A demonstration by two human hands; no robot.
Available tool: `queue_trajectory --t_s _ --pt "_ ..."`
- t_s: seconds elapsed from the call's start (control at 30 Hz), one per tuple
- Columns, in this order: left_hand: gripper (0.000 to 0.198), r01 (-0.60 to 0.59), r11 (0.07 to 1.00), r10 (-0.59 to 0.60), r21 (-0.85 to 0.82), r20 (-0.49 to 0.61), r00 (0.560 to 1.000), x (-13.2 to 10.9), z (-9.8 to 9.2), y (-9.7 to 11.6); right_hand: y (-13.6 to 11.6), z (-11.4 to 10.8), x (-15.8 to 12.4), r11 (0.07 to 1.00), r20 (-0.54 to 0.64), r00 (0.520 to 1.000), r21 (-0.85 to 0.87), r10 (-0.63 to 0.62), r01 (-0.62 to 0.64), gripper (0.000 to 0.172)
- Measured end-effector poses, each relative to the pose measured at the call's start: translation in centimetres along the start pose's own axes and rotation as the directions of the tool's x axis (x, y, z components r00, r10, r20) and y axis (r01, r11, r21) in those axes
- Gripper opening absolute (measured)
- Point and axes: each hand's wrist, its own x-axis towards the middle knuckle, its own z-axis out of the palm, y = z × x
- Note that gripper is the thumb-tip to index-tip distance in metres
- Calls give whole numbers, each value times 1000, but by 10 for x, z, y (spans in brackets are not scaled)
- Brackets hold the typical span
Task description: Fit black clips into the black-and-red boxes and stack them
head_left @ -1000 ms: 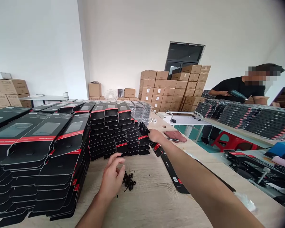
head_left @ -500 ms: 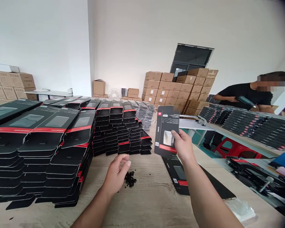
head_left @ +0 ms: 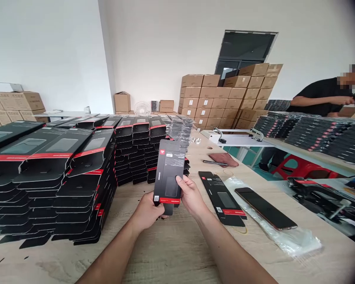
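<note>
A flat black cardboard box (head_left: 169,169) with a red band and a window panel is held up in front of me, its bottom flap showing. My left hand (head_left: 148,212) pinches its lower left corner. On the right edge, my right hand (head_left: 190,195) grips it with the thumb on the printed face. Another flattened black box (head_left: 223,200) lies on the table to the right of my hands. Stacks of opened black boxes stand to the left, the near stack (head_left: 62,189) and a farther stack (head_left: 139,157).
Right of the flattened box, a smartphone (head_left: 266,208) rests on clear plastic wrap (head_left: 303,240). Behind them are a brown pouch (head_left: 223,159) and a pen (head_left: 214,163). Cartons (head_left: 207,102) are piled by the wall. A co-worker (head_left: 319,94) stands behind packed stacks (head_left: 322,136).
My right hand has brought the black box leftward to the middle, and my left hand has closed on its lower corner. The view has swung slightly, uncovering the phone and pouch.
</note>
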Motion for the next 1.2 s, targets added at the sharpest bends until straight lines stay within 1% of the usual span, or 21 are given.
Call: queue_trajectory --t_s 0.1,0.13,0.17,0.2,0.23,0.3,0.33,0.37,0.43,0.47,0.53,0.63,0.7,0.77,0.8,0.87,0.93,1.0,1.03,1.1,1.2 --pt "18 9 1000 -9 -7 -110 994 2 -3 -3 3 -15 3 996 -11 1000 -87 24 -25 43" --pt "19 5 1000 -7 -17 -138 990 3 -4 -3 4 -21 4 987 -26 999 -155 34 -37 45" --pt "20 -1 1000 -2 -21 -154 988 3 -5 -2 5 -28 4 966 -30 999 -254 41 -47 43" --pt "19 -7 1000 4 -15 -168 986 4 -7 -2 7 -35 4 926 -21 999 -373 48 -53 38" --pt "17 -10 1000 10 1 -181 983 4 -8 -2 10 -41 3 865 3 998 -499 58 -49 30" --pt "15 -3 999 13 51 -207 978 4 -11 -2 15 -49 1 707 89 991 -708 101 -9 14" --pt "15 3 997 14 75 -221 975 4 -12 -2 19 -51 -1 636 131 984 -772 121 25 16" --pt "17 10 995 13 95 -240 971 4 -13 -2 22 -51 -2 579 168 977 -813 135 60 22" --pt "22 17 991 20 133 -271 962 2 -14 -2 28 -47 -4 494 236 961 -858 141 138 34" --pt "24 10 987 35 160 -277 960 2 -14 -2 30 -43 -5 458 265 954 -872 141 174 36" --pt "28 -23 973 86 231 -262 961 1 -15 -1 32 -36 -5 382 304 941 -895 146 229 33" --pt "33 -102 938 179 331 -212 961 0 -16 0 28 -33 -6 272 315 937 -924 149 267 25" --pt "34 -120 929 208 349 -225 952 1 -17 0 22 -36 -7 221 325 934 -932 151 289 27" --pt "35 -109 941 198 319 -259 945 2 -17 -2 15 -41 -8 206 342 926 -929 160 307 31" --pt "35 -100 951 184 292 -276 943 3 -18 -3 12 -43 -8 208 333 929 -932 159 298 31" --pt "34 -86 968 157 238 -301 940 4 -18 -5 7 -44 -9 198 256 956 -954 146 225 24" --pt "34 -77 976 140 203 -315 939 5 -18 -7 5 -41 -10 131 125 983 -986 135 107 14" --pt "34 -73 977 137 202 -323 936 6 -19 -8 6 -36 -12 34 42 987 -999 152 37 17" --pt "33 -71 974 140 213 -330 934 7 -19 -9 8 -33 -12 0 33 985 -999 167 34 15" --pt "33 -64 969 146 237 -347 926 8 -20 -11 10 -29 -14 -25 61 980 -997 190 67 6" --pt "32 -60 969 147 241 -363 920 9 -21 -12 11 -28 -15 -15 94 977 -995 192 99 16"
